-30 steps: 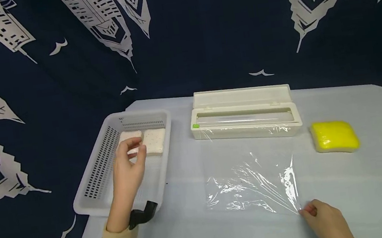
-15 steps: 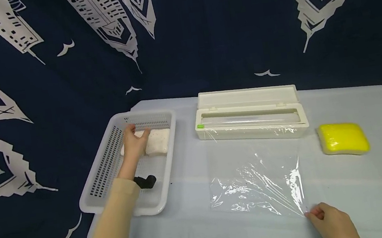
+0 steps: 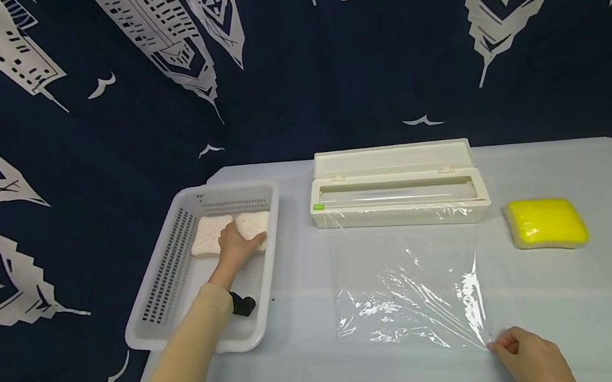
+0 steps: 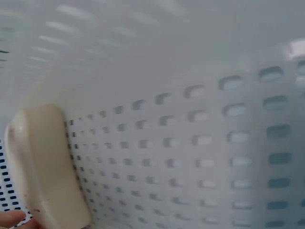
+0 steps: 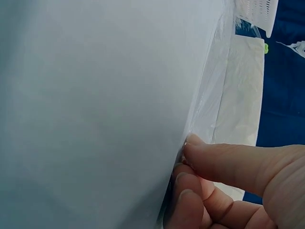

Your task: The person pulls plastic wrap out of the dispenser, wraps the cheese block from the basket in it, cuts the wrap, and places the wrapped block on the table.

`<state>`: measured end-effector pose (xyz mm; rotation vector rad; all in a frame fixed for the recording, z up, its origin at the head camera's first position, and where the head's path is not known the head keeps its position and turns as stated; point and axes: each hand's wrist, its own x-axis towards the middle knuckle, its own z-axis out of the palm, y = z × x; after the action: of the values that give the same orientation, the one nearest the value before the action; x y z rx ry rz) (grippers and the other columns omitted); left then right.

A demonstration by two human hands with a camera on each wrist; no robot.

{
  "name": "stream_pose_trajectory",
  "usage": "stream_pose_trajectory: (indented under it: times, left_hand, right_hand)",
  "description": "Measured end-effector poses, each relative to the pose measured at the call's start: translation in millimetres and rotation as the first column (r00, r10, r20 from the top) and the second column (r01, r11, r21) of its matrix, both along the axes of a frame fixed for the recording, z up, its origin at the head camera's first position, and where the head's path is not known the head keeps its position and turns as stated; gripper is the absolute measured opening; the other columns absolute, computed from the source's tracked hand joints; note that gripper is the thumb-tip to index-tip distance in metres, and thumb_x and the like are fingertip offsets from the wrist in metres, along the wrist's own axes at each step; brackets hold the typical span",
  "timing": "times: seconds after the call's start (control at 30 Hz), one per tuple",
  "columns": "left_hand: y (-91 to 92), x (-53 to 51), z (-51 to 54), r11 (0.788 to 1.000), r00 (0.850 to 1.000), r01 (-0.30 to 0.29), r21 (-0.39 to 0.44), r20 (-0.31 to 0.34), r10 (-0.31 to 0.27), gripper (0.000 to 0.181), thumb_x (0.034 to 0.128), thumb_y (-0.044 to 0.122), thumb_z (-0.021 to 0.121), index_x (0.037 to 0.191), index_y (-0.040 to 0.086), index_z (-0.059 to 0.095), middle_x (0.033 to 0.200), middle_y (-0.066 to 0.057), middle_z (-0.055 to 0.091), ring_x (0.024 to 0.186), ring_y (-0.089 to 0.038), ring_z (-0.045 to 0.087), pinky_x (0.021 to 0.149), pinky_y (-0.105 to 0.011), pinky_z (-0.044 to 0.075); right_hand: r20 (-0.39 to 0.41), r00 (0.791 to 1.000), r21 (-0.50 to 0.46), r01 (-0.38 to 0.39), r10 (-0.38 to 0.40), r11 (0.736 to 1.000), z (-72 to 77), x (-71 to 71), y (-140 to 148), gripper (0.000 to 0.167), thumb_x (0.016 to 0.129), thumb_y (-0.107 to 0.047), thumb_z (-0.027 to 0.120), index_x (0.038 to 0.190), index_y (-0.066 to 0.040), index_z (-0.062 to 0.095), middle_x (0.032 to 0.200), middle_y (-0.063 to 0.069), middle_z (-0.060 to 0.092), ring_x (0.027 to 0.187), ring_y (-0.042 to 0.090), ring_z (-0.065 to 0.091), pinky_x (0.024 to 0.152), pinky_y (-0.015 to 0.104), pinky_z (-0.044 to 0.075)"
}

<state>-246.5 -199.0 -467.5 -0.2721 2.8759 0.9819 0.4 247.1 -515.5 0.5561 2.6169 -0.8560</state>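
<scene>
In the head view two speckled, cream-white, sponge-like blocks lie side by side in a white basket [image 3: 150,289]. My left hand [image 3: 236,246] reaches in over the right block [image 3: 254,222], its thumb and fingers spread about that block's sides. The left block [image 3: 210,234] lies beside my fingers. In the left wrist view a smooth cream block [image 4: 52,167] stands by the perforated wall, fingertips touching its lower end. Clear plastic wrap [image 3: 407,300] stretches over the table from a dispenser box [image 3: 402,214]. My right hand [image 3: 532,358] pinches its near right corner between thumb and fingers.
A yellow block [image 3: 546,224], glossy as if wrapped in film, sits at the right of the white-covered table [image 3: 605,300]. The dispenser's lid [image 3: 391,159] stands raised at the back. Behind the table hangs a dark blue printed cloth [image 3: 327,85].
My left hand has reached deeper into the basket, over the left block and then right onto the right block. My right hand keeps its pinch on the wrap's corner.
</scene>
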Motion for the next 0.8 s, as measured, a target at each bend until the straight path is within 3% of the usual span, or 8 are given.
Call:
stream_pose_trajectory:
  times: [0.3,0.47,0.8]
  left_hand:
    - [0.5,4.9,-13.0,1.000,1.000,-0.024,-0.005,-0.018,0.023,0.098,0.0840,0.034,0.076,0.151,-0.009,0.019,0.142,-0.037,0.036,0.132,-0.052,0.033,0.104,-0.063,0.038]
    - [3.3,8.1,-9.4,1.000,1.000,-0.026,0.007,0.011,0.026,0.099,0.0857,0.035,0.074,0.152,-0.010,0.015,0.143,-0.040,0.035,0.131,-0.056,0.038,0.099,-0.068,0.042]
    - [9.0,12.0,-5.4,0.997,0.996,-0.073,0.008,0.051,0.072,0.099,0.0856,0.037,0.073,0.142,-0.022,0.018,0.133,-0.043,0.038,0.121,-0.056,0.047,0.094,-0.062,0.048]
  right_hand:
    - [-0.022,1.000,-0.002,-0.013,0.013,1.000,1.0,2.4,1,0.022,0.088,-0.018,0.068,0.085,0.003,0.063,0.069,0.001,0.060,0.065,0.019,0.053,0.059,0.030,0.040]
    - [-0.030,1.000,0.000,-0.006,0.006,1.000,1.3,3.4,1,0.022,0.088,-0.017,0.069,0.085,0.004,0.063,0.069,0.002,0.060,0.065,0.019,0.054,0.059,0.031,0.041]
    - [-0.045,0.999,0.001,0.003,-0.003,1.000,1.4,4.3,-1,0.023,0.089,-0.018,0.069,0.086,0.004,0.064,0.070,0.003,0.060,0.066,0.019,0.054,0.059,0.031,0.041]
